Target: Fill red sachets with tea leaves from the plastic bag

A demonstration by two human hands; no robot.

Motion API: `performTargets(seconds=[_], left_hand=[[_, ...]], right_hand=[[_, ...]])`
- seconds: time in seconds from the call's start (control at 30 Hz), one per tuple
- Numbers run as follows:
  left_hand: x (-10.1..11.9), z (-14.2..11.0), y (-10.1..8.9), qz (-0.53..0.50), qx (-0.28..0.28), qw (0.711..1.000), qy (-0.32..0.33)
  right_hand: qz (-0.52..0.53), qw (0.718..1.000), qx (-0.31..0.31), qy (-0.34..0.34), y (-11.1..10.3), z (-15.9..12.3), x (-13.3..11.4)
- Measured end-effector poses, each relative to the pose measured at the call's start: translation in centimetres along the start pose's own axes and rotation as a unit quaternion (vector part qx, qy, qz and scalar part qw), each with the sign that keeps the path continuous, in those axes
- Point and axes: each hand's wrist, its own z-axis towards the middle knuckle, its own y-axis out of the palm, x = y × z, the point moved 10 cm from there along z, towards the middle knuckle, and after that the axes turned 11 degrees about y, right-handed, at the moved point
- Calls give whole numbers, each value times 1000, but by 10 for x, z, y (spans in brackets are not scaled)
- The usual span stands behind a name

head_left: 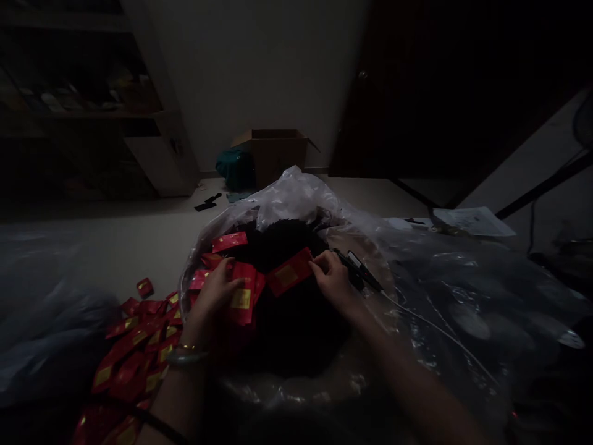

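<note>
My left hand (214, 292) is closed around a stack of red packets (241, 298) with gold labels. A single red packet (288, 273) is pinched at its right end by the fingers of my right hand (332, 278); its left end lies close to the stack. Both hands are over a round container lined with clear plastic (296, 191), which holds a mass of dark loose material (291, 334). Another red packet (229, 241) lies at the upper left of the container. Just right of my right hand rests a dark, tong-like tool (365, 272) with a pale cord.
Many red packets (134, 346) are piled on the floor at left. An open cardboard box (280, 154) and a teal bag (235, 168) stand by the wall. Clear plastic sheeting (463, 303) spreads at right, near papers (472, 221). Shelves (92, 114) stand far left.
</note>
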Motion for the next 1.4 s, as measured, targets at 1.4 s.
performTargets(seconds=[1.4], left_hand=[[141, -40, 73, 172, 19, 908, 382]], right_hand=[[275, 869, -363, 193, 66, -40, 1]])
